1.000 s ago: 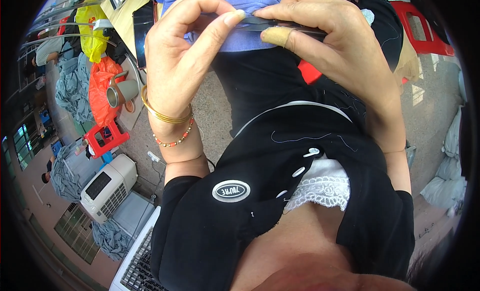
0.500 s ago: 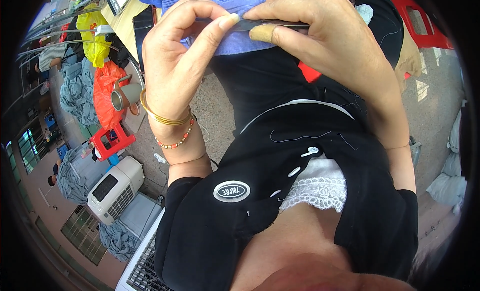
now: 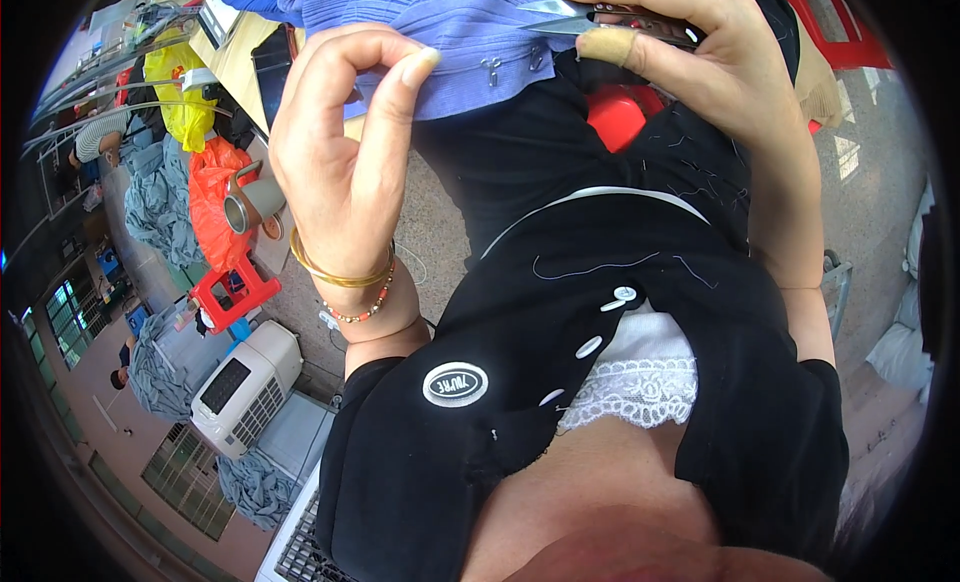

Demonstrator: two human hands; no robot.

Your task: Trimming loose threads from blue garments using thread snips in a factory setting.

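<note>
A periwinkle ribbed knit garment [image 3: 430,32] lies across the table edge and my lap. Small metal pieces [image 3: 492,71], too small to name, sit on its fabric near the lower edge. My right hand [image 3: 690,57], with a tan bandage [image 3: 610,48] round its thumb, is closed on a pair of thread snips [image 3: 570,22]. Their pointed blades are apart and aim left over the garment. At the garment's left side my left hand [image 3: 340,132] pinches thumb and forefinger together; whatever is between them, if anything, is too fine to make out.
On the left stand a metal mug [image 3: 254,204], a red plastic bag [image 3: 218,192], a yellow bag [image 3: 182,87] and a red stool [image 3: 232,294]. Grey-blue cloth heaps [image 3: 160,202] and a white air cooler [image 3: 245,382] are beyond. Another red stool [image 3: 835,22] is at far right.
My hands have moved apart: the left lower and leftward, the right to the right with the snips. The snips' blades now show spread, and more of the garment is visible between my hands.
</note>
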